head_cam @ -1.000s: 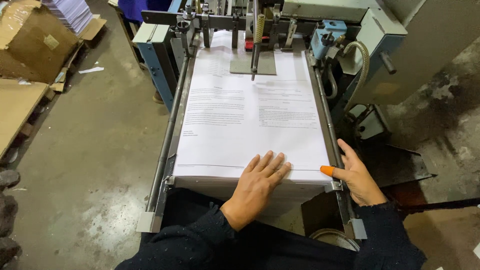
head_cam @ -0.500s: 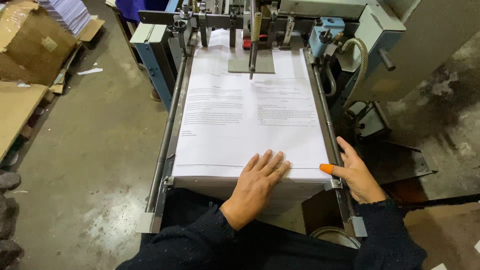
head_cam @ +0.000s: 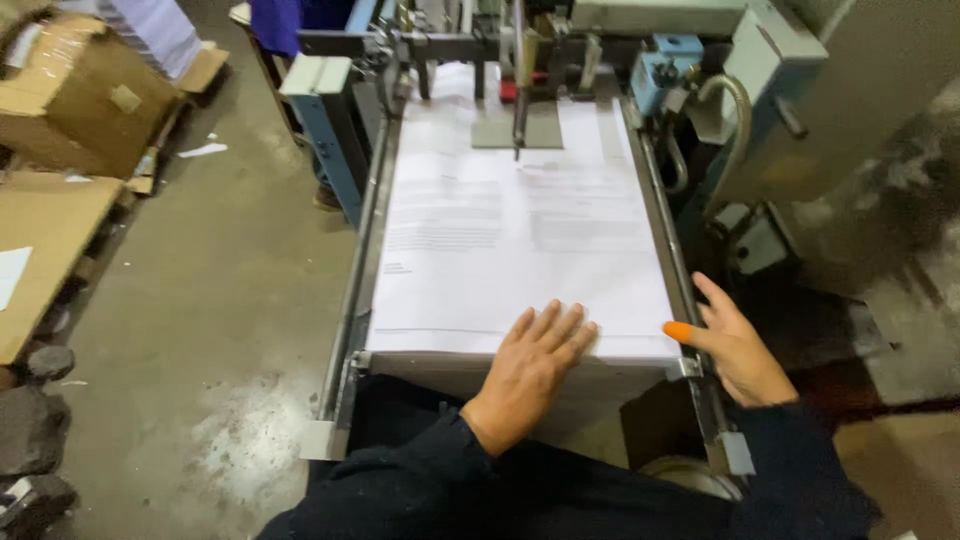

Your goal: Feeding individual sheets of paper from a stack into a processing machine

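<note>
- Left hand (head_cam: 532, 362) stays flat, fingers spread, pressing the near edge of the paper stack (head_cam: 520, 240) on the feeder tray (head_cam: 357, 300).
- Right hand (head_cam: 735, 345) hasn't moved: open against the stack's right side, gripping nothing.

Your left hand (head_cam: 530, 365) has shifted slightly left along the near edge of the paper stack (head_cam: 520, 240), approx. a finger's breadth. Your right hand (head_cam: 735, 345) at the right rail (head_cam: 672, 250): thumb moved marginally nearer. Paper pos. unchanged otherwise.
</note>
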